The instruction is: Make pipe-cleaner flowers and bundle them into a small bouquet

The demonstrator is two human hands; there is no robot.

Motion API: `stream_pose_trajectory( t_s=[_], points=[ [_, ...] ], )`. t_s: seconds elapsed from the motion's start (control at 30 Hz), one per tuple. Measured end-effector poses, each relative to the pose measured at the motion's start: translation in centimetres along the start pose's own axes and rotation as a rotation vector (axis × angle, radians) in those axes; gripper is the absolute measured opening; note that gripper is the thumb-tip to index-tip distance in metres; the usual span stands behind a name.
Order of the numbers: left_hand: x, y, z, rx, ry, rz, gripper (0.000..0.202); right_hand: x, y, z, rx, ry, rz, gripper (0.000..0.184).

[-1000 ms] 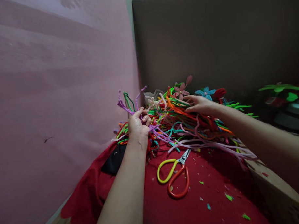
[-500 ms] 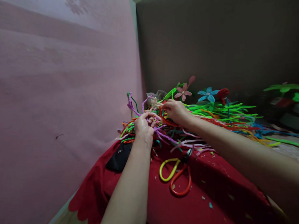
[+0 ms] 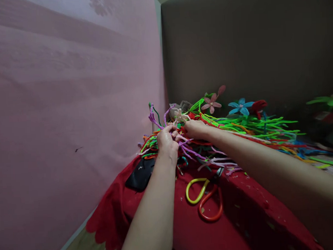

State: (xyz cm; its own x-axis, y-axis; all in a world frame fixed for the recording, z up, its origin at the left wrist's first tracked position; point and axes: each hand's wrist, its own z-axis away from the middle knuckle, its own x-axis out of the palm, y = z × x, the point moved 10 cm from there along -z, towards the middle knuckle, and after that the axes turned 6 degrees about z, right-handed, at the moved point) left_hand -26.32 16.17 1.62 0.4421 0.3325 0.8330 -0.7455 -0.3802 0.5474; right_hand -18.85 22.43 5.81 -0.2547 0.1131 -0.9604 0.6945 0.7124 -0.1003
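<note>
A heap of coloured pipe cleaners (image 3: 245, 131) lies on a red cloth (image 3: 186, 226). My left hand (image 3: 167, 141) is closed around a bunch of purple and pink pipe cleaners (image 3: 155, 118) at the heap's left end. My right hand (image 3: 195, 128) meets it from the right, fingers curled into the same strands. A small pale pipe-cleaner flower (image 3: 179, 115) sits just above both hands.
Scissors with one yellow and one orange handle (image 3: 204, 198) lie on the cloth below my hands. A black flat object (image 3: 141, 175) rests left of them. Pink (image 3: 212, 103), blue (image 3: 240, 106) and red (image 3: 259, 105) pipe-cleaner flowers stand behind the heap. A pink wall (image 3: 73, 106) is close on the left.
My right hand has drawn back from the middle of the heap leftward to meet my left hand. The view has shifted slightly to the left.
</note>
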Motion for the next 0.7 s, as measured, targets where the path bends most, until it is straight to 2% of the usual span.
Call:
stream_pose_trajectory(
  t_s=[0.17,0.3,0.47,0.6,0.7],
  points=[
    [0.1,0.3,-0.1,0.035,-0.029,-0.021,0.010,-2.4,1.0,0.1,-0.006,0.168,-0.221,0.019],
    [0.9,0.5,0.4,0.087,-0.084,-0.050,0.008,-3.6,2.1,0.9,-0.007,0.243,-0.448,0.031],
    [2.4,0.3,1.3,0.160,-0.175,-0.109,0.013,-4.5,1.6,1.9,-0.108,0.294,-0.645,0.027],
    [3.6,1.2,1.9,0.335,-0.274,-0.248,0.016,-4.6,0.4,2.4,-0.191,0.296,-0.700,0.024],
    [3.8,1.9,2.2,0.444,-0.290,-0.341,0.009,-4.6,0.0,3.0,-0.205,0.285,-0.669,0.024]
  ],
)
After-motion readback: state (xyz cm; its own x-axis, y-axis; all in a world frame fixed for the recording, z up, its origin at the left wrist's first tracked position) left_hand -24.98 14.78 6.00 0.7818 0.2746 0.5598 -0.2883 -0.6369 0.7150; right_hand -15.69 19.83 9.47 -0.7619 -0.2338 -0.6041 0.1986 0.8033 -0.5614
